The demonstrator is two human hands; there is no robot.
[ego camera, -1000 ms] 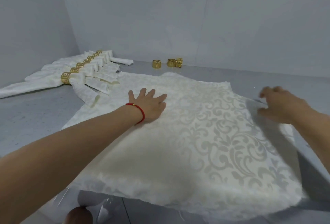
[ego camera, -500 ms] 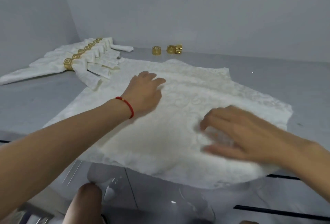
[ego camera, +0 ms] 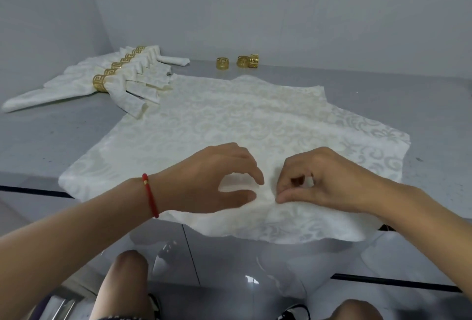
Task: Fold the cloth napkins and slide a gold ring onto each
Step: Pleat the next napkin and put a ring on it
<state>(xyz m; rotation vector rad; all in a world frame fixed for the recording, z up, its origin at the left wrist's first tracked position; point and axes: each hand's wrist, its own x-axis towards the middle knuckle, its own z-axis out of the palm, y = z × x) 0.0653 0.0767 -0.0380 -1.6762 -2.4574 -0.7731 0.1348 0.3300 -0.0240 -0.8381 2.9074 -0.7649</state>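
A white damask napkin (ego camera: 229,120) lies spread flat on the grey table (ego camera: 51,141), its near edge hanging over the table's front. My left hand (ego camera: 217,179), with a red cord at the wrist, arches over the cloth near the front middle, and its thumb and forefinger pinch up a bit of fabric. Close beside it, my right hand (ego camera: 327,179) pinches the same stretch of cloth between thumb and curled fingers. Three loose gold rings (ego camera: 222,63) stand at the back by the wall.
At the back left lies a row of several folded napkins (ego camera: 132,84), each in a gold ring (ego camera: 99,83), overlapping the spread napkin's far left corner. Grey walls close the back and left. My knees (ego camera: 122,289) show below the table edge.
Both hands have drawn back from the napkin's far and right parts to its near middle. They went from flat on the cloth to pinching it, fingertips almost meeting.
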